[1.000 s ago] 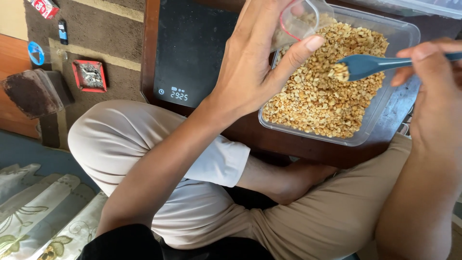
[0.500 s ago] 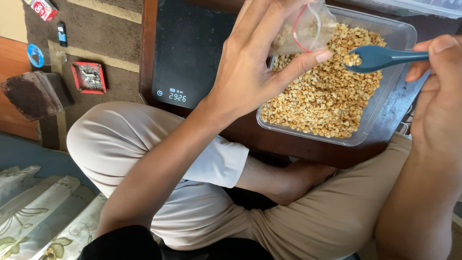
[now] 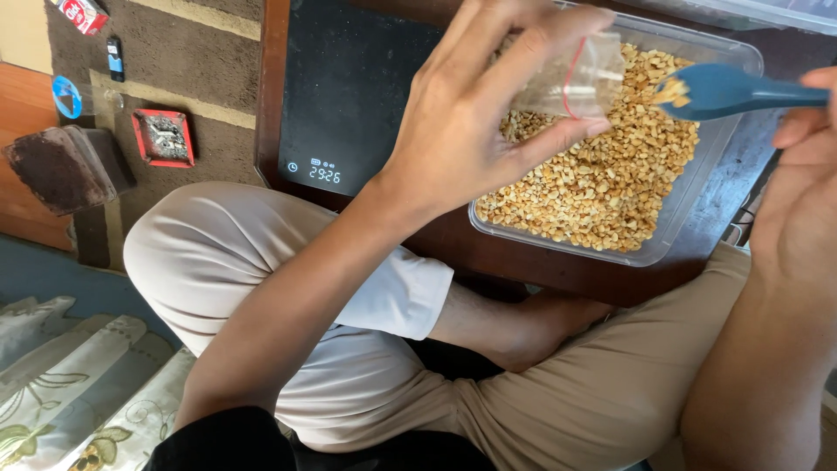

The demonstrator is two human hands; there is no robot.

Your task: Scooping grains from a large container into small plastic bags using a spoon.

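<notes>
Head view, the only one here, looking straight down over crossed legs. The blue spoon is up now: a second ago it sat low over the heap with a full scoop, and now its bowl is level with the mouth of the small clear bag, just beside the red seal strip. Only a few bits of chopped nuts cling to its tip. It looks like the scoop is being tipped in, though whether the load has gone into the bag I cannot tell.

The bag has swung too: its mouth now faces right, toward the spoon, and it hangs over the far half of the clear plastic tub.

Left hand: reaching in from the lower left, forearm stretched across the knee, wrist bent, fingers curled over the top of the bag and thumb underneath, pinching it and holding it open. Right hand: at the right edge, fingers closed round the spoon's handle, thumb on top, handle pointing off frame.

The tub sits on a dark wooden table, just right of a black digital scale with its display lit. Off on the carpet, a red square tray lies well apart.
</notes>
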